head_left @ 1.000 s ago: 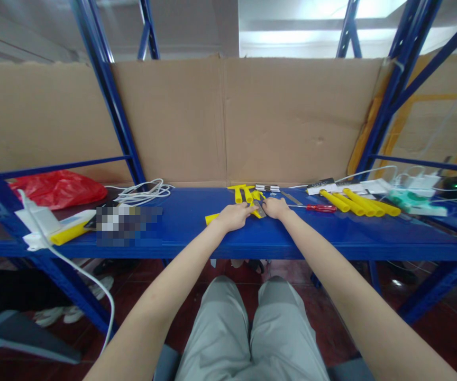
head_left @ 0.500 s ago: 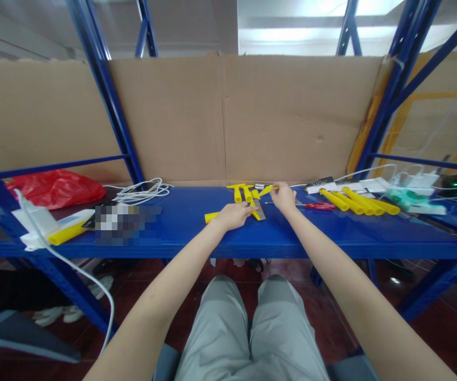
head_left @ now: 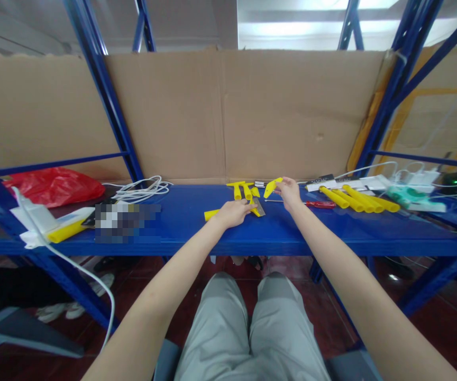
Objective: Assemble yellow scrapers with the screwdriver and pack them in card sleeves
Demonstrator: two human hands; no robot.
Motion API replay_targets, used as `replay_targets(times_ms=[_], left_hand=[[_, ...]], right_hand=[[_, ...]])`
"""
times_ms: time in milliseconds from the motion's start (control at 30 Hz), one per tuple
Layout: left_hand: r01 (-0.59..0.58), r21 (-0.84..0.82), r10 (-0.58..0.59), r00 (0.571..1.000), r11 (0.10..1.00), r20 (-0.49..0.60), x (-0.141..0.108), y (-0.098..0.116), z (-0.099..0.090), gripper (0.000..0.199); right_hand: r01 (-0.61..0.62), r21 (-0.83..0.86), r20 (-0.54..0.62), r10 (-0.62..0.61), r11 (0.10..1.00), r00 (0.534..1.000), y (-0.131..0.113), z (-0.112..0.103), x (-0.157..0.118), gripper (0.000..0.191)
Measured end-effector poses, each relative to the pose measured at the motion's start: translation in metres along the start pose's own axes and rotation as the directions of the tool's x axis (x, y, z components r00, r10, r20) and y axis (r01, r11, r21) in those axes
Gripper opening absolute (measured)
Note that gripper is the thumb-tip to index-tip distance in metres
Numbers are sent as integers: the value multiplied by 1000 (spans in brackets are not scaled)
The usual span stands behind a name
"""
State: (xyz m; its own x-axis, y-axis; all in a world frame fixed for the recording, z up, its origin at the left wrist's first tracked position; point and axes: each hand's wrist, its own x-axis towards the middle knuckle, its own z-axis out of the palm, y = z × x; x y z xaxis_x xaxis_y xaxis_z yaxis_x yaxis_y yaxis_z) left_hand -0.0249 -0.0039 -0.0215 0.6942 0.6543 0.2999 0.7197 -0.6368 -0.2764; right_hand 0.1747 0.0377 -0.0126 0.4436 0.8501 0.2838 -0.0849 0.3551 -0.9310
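My left hand (head_left: 234, 214) is closed around a yellow-handled scraper (head_left: 211, 215) lying low over the blue shelf. Its handle end sticks out to the left, and its metal blade shows past my fingertips on the right; the middle is hidden by the hand. Between the fingers of my right hand (head_left: 291, 193) is a flat yellow plastic piece (head_left: 271, 188), tilted and held just above the shelf. Behind the blade are yellow T-shaped parts (head_left: 237, 190) and a small yellow piece (head_left: 255, 191). A red-handled screwdriver (head_left: 319, 204) lies beside my right hand.
Several yellow tube handles (head_left: 357, 200) lie at the right, near white boxes and a green-and-white item (head_left: 417, 198). A coiled white cable (head_left: 145, 188) and a red plastic bag (head_left: 56, 186) are at the left. Cardboard (head_left: 228, 116) walls the back of the blue shelf (head_left: 189, 243).
My right hand has moved slightly right, bringing the yellow plastic piece away from the scraper and turning its flat face into view. My left hand stays on the scraper.
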Motion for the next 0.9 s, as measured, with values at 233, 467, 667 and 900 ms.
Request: replay_targets(times_ms=[233,467,667,900], left_hand=[[11,-13,-10,1000,1000,9,1,-1,1,40],[2,-39,-2,1000,999,-1,0,-1,1,39],[8,-32,-8,1000,999,-7,0,-1,1,39],[-1,-49,0,1000,999,-14,1,-1,1,37]], right_hand=[[-102,-116,91,113,988,989,-2,4,-13,18],[-152,-179,244,193,972,950,-4,8,-25,33],[-183,-242,274,248,953,929,-2,10,-25,39],[-171,-234,277,234,957,932,-5,10,-26,38]])
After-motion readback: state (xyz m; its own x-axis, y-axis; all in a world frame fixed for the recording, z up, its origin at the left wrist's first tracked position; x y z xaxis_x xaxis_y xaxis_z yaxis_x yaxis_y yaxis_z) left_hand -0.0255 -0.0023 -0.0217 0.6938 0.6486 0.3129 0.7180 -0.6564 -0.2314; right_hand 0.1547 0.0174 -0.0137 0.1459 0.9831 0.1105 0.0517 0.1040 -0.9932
